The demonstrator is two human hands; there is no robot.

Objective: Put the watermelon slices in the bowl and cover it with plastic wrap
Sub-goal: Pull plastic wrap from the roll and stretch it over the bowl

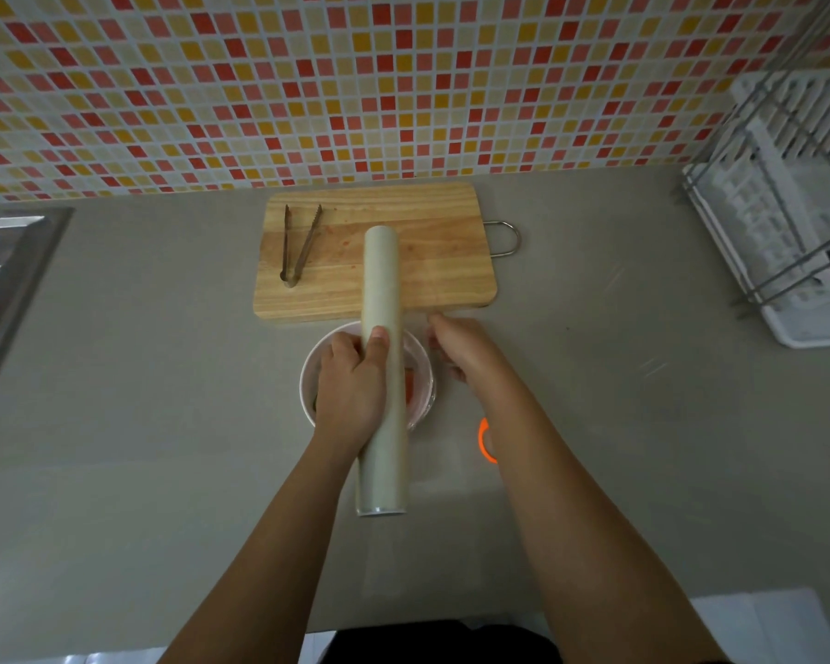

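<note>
Covering step in hand; slices judged already loaded, red-pink watermelon slices (409, 383) showing inside round white bowl (307, 376) on grey counter (140, 376), just in front of pale wooden cutting board (432, 275)

Left hand (351, 381) clamped around long pale roll of plastic wrap (382, 371), thumb on top, holding roll lengthwise above bowl, far end reaching over board, near end pointing back toward body

Right hand (456, 347) hovering just right of bowl rim, fingers curled together as if pinching the film edge; clear film faintly visible stretching over right part of bowl, but actual pinch too hard to see, so cannot tell whether closed on film or not

Metal tongs (300, 246) lying on left part of board, board otherwise bare apart from juice stains; orange ring-shaped object (484, 440) on counter partly hidden behind right forearm; white dish rack (787, 208) at far right, steel sink edge (6, 261) at far left

Next move probably calling for pulling film taut across whole rim, roll travelling left while right side anchoring, then tearing off and pressing edges down around bowl wall; risking film clinging to itself or bowl sliding if pulled unevenly
</note>
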